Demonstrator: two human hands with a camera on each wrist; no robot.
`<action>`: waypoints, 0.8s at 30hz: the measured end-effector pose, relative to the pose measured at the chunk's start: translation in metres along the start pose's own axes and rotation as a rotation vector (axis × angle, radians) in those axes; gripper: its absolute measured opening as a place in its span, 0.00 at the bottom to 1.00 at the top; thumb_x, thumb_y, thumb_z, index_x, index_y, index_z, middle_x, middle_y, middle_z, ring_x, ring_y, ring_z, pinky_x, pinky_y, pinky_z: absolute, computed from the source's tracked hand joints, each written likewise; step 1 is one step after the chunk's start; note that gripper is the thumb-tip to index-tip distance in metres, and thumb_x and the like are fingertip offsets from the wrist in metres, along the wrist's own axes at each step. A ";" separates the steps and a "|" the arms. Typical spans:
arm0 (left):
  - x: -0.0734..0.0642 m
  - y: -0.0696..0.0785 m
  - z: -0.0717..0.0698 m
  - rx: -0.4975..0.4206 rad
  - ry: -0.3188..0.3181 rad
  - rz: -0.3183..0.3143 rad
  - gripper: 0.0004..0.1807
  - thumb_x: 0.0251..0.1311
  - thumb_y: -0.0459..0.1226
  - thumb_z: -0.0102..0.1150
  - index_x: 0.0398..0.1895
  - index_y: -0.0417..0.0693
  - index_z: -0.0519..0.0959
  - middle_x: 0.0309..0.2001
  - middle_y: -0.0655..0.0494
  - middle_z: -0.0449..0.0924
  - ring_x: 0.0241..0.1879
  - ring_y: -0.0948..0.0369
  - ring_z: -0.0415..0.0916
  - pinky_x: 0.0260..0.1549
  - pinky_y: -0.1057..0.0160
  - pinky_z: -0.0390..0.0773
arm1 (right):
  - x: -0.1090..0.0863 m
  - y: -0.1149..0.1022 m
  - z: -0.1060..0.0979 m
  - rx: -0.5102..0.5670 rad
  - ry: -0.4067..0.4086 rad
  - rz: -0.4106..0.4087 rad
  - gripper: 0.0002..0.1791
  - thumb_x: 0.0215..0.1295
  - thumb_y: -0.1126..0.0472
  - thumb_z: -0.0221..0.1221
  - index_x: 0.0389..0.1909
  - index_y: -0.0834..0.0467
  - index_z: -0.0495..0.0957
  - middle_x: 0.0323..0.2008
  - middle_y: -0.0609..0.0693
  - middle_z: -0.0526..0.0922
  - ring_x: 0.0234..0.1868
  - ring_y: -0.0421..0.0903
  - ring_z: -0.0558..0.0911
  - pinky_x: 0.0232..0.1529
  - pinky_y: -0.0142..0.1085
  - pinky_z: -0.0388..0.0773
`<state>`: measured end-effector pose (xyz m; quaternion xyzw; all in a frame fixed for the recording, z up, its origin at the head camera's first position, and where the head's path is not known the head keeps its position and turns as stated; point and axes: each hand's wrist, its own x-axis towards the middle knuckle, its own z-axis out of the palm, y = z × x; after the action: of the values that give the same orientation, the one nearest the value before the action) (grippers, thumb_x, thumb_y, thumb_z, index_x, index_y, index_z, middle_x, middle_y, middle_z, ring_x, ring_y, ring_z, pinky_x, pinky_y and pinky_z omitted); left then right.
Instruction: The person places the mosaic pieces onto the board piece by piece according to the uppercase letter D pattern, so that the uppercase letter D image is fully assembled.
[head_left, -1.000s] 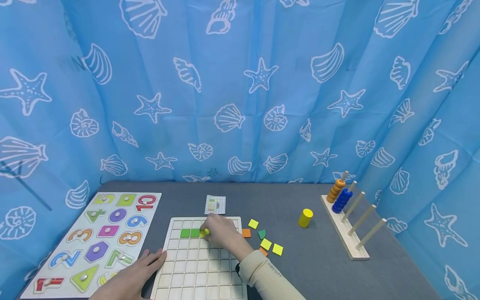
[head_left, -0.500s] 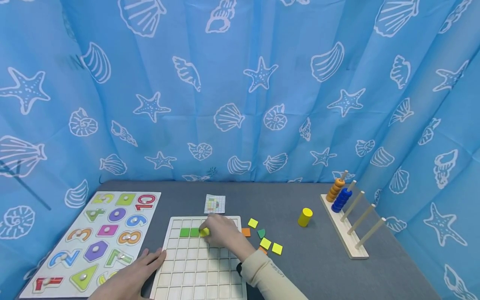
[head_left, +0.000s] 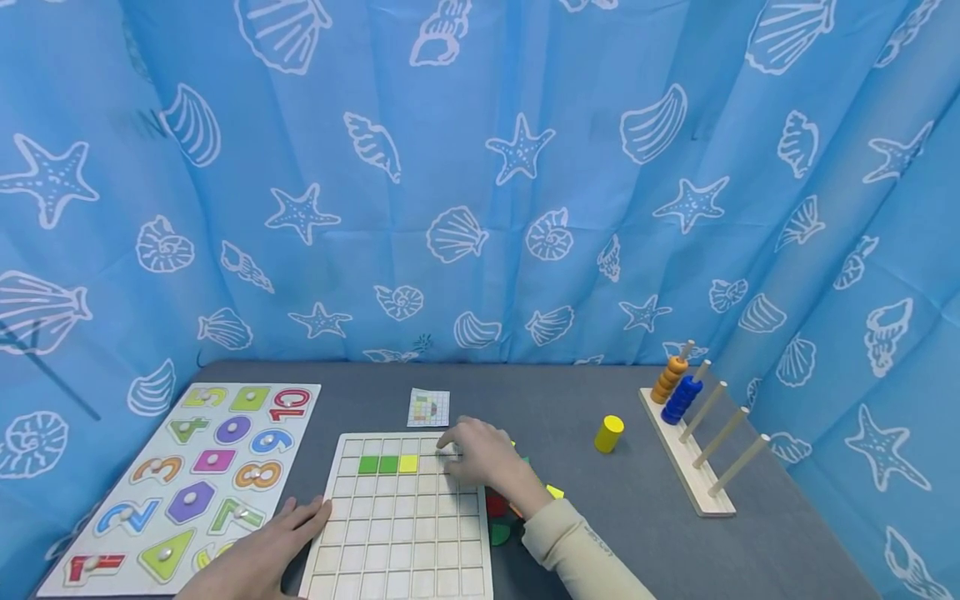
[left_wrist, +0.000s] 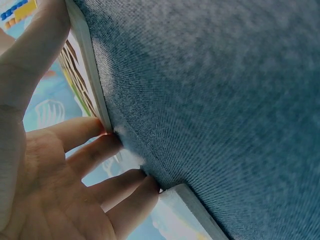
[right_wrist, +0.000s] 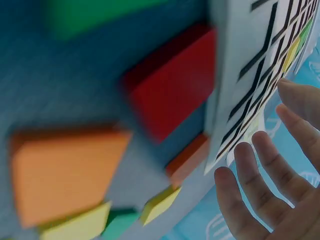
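A pale wooden grid board (head_left: pixel 405 533) lies on the grey table. In one row near its far side sit two green square tiles (head_left: pixel 378 465) and a yellow square tile (head_left: pixel 408 464), side by side. My left hand (head_left: pixel 273 542) rests at the board's left edge; the left wrist view shows its spread fingers (left_wrist: pixel 92 155) with tips right at that edge. Over the board's far right part is my right hand (head_left: pixel 483 458), fingers relaxed and holding nothing. Beneath it, partly hidden, loose tiles lie right of the board, including a red one (right_wrist: pixel 175 85) and an orange one (right_wrist: pixel 65 170).
A small printed pattern card (head_left: pixel 428 408) lies beyond the board. To the left is a number-and-shape puzzle board (head_left: pixel 281 467). A yellow cylinder (head_left: pixel 609 434) stands on the right, near a wooden peg stand (head_left: pixel 686 454) with orange and blue beads. A blue shell-print curtain (head_left: pixel 480 183) hangs behind.
My right hand has let go of the yellow tile, which stays beside the green ones, and has moved right. The left hand has not moved on the board's edge.
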<state>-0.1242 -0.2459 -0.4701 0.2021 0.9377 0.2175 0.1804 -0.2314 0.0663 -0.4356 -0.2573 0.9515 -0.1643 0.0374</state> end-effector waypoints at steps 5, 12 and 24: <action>0.001 0.000 -0.001 -0.017 -0.017 -0.021 0.61 0.46 0.56 0.80 0.76 0.33 0.61 0.75 0.30 0.61 0.70 0.17 0.53 0.56 0.23 0.68 | -0.012 0.017 -0.008 0.005 0.036 0.007 0.13 0.59 0.61 0.71 0.46 0.53 0.90 0.44 0.53 0.86 0.38 0.48 0.82 0.28 0.42 0.76; 0.002 0.000 -0.002 -0.027 -0.033 -0.039 0.60 0.46 0.54 0.80 0.77 0.34 0.60 0.75 0.29 0.61 0.70 0.17 0.51 0.55 0.24 0.70 | -0.029 0.040 -0.018 0.022 0.035 0.041 0.12 0.59 0.62 0.72 0.44 0.56 0.89 0.37 0.53 0.83 0.33 0.45 0.76 0.26 0.40 0.73; 0.001 0.000 0.000 -0.003 -0.014 -0.025 0.60 0.46 0.56 0.79 0.77 0.34 0.61 0.75 0.29 0.62 0.71 0.18 0.51 0.53 0.27 0.72 | -0.049 0.071 -0.022 -0.003 0.000 0.165 0.14 0.57 0.58 0.75 0.44 0.54 0.89 0.34 0.48 0.80 0.33 0.42 0.73 0.32 0.40 0.73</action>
<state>-0.1246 -0.2453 -0.4701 0.1914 0.9386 0.2152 0.1900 -0.2259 0.1550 -0.4395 -0.1780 0.9697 -0.1593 0.0504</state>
